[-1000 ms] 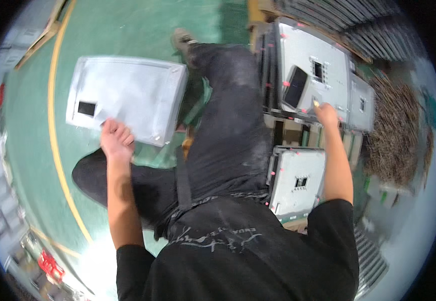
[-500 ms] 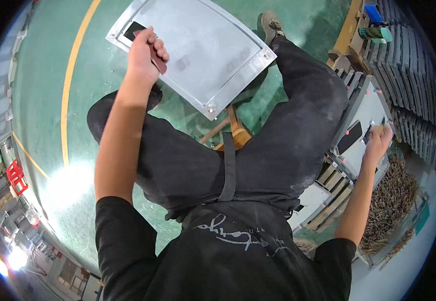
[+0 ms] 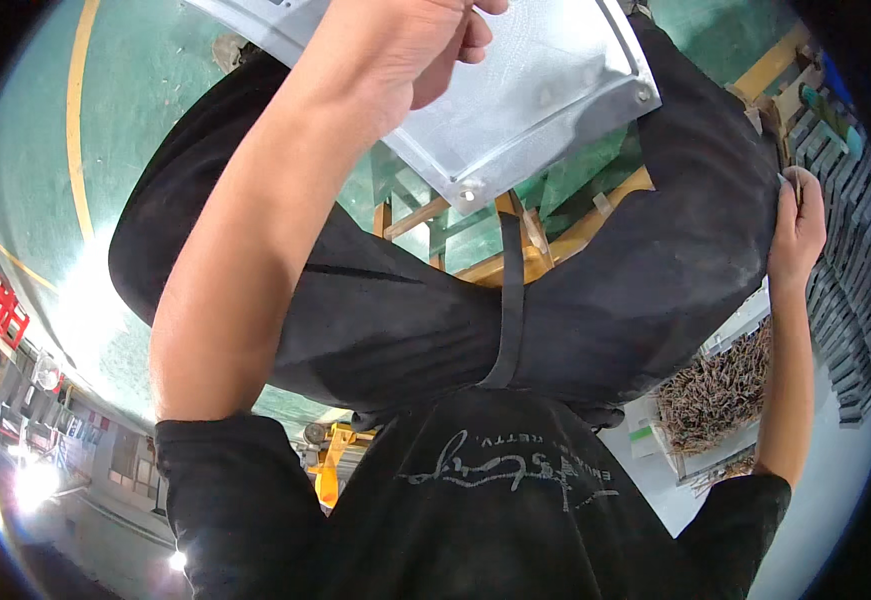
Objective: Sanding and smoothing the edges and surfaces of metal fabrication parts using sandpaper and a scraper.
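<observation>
A pale grey metal panel with a raised rim and round corner holes lies ahead of me between my knees. Over its left side is my left hand, fingers curled. A reddish-brown sheet like sandpaper shows below the fingers, partly hidden by them. Far to the right, beside my right thigh, my right hand has its thumb and fingers drawn together around something thin; its kind is not clear. The hand is nearest to a stack of grey slats.
Stacked dark grey slats stand at the right. Below them, a crate of brown sticks sits near my right forearm. A yellow wooden stand is under the panel. A yellow line runs along the green floor at left.
The panel appears nearer and farther right in view. My left hand has moved up and right over it. My right hand has left the panel at the right and moved upward.
</observation>
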The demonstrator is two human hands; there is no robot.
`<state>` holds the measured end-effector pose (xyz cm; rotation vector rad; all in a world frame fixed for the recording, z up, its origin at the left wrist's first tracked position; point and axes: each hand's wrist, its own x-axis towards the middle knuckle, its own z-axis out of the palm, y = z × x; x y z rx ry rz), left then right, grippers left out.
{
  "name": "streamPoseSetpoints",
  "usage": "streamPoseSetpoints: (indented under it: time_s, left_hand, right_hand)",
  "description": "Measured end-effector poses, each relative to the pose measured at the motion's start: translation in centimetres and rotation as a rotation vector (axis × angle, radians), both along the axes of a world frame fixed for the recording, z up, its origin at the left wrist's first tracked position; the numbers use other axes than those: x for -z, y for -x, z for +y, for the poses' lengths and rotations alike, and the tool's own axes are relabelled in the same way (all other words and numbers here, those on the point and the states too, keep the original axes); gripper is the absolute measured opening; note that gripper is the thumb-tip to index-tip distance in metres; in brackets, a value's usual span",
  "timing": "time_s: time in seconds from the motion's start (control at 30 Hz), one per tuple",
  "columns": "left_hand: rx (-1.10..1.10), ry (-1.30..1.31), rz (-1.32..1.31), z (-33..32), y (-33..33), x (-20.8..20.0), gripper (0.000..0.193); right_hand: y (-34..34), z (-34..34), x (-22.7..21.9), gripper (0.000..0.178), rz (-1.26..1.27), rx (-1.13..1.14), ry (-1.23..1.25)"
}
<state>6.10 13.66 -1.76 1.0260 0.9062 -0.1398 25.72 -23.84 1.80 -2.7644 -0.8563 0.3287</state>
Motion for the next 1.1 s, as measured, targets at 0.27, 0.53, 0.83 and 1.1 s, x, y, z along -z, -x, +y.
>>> streamPoseSetpoints:
  time_s: [0.27,0.53,0.83,1.1]
  left_hand:
    - [0.098,0.035,0.002,1.2,0.5,-1.6,0.029]
    - [0.361,-0.019,-0.021,-6.2,3.8,2.0,0.029]
    - [0.366,-0.220,-0.053,-6.6,4.5,2.4,0.022]
    - [-0.154,-0.911,0.242,1.9,6.7,10.3,0.014]
  right_hand:
    - [-1.3,-1.8,0.1,0.021,0.149,0.007,-0.040]
    - [-1.6,-4.0,1.2,0.024,0.077,-0.064,-0.052]
    - [-1.3,-1.5,0.8,0.018,0.206,0.016,0.040]
    - [-4.2,0.0,3.0,0.014,0.206,0.063,0.106]
